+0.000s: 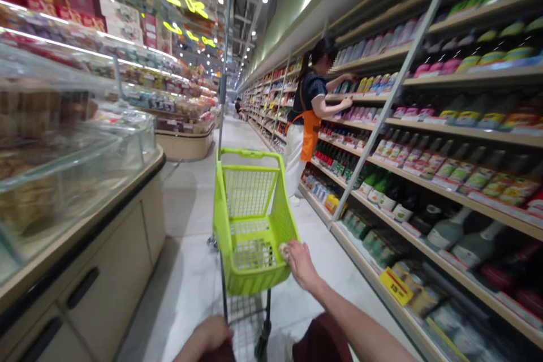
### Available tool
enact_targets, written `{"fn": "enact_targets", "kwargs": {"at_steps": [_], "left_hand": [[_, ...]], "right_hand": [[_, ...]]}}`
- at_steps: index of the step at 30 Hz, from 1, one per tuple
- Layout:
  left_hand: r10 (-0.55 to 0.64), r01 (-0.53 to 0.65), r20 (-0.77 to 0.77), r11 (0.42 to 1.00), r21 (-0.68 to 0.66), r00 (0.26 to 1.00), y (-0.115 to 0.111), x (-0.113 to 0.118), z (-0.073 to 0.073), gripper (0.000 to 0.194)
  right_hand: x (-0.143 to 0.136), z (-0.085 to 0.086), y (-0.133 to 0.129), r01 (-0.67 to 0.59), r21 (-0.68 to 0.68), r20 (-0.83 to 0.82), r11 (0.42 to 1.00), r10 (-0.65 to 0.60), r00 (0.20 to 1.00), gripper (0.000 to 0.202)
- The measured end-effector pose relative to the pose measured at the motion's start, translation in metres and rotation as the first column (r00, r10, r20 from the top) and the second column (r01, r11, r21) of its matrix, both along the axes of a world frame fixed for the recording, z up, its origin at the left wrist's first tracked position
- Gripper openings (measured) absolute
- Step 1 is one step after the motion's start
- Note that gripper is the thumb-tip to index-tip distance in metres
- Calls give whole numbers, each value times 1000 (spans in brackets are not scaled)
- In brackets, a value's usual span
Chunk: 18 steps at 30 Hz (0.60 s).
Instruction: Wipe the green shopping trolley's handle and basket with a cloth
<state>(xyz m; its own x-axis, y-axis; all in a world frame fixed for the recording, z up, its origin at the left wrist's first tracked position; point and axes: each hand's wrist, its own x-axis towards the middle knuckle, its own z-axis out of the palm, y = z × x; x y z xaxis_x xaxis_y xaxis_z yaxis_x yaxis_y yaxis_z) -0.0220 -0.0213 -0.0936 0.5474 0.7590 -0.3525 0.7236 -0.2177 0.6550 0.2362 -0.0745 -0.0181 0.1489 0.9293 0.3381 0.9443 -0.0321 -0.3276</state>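
A lime-green shopping cart stands in front of me, its plastic basket with grid walls tilted up toward me. At the basket's near right corner is my right hand, fingers curled closed. A small pale crumpled thing shows at its fingertips, against the basket's rim; I cannot make out what it is. My left hand hangs low, near the cart's lower frame and apart from the basket. It is smeared by motion, and its fingers are not clear.
Shelves of bottles and cans run along the right side. A person in an orange apron reaches into them just beyond the cart. A glass-fronted display counter lines the left. The pale floor aisle stretches ahead.
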Motion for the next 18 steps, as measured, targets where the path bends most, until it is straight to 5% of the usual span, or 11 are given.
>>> {"fn": "enact_targets", "kwargs": {"at_steps": [4,9,12,15,18], "left_hand": [[-88,94,-285,996,8,955,-2,-10,-19,25],[-16,55,-140,959,277,990,-24,-28,-22,29],[16,-26,27,919,394,999,-27,-21,-6,38],[-9,-116,206,800,589,979,-19,0,23,41],[34,-154,181,693,705,983,-12,19,49,44]], "right_hand": [[10,-12,14,17,36,-16,999,-16,1000,38],[19,-26,20,-3,184,-82,983,18,996,39],[28,-22,17,18,319,-154,947,33,988,39],[41,-15,12,114,449,-222,886,-13,975,39],[49,-16,6,126,444,-166,887,-56,984,39]]}}
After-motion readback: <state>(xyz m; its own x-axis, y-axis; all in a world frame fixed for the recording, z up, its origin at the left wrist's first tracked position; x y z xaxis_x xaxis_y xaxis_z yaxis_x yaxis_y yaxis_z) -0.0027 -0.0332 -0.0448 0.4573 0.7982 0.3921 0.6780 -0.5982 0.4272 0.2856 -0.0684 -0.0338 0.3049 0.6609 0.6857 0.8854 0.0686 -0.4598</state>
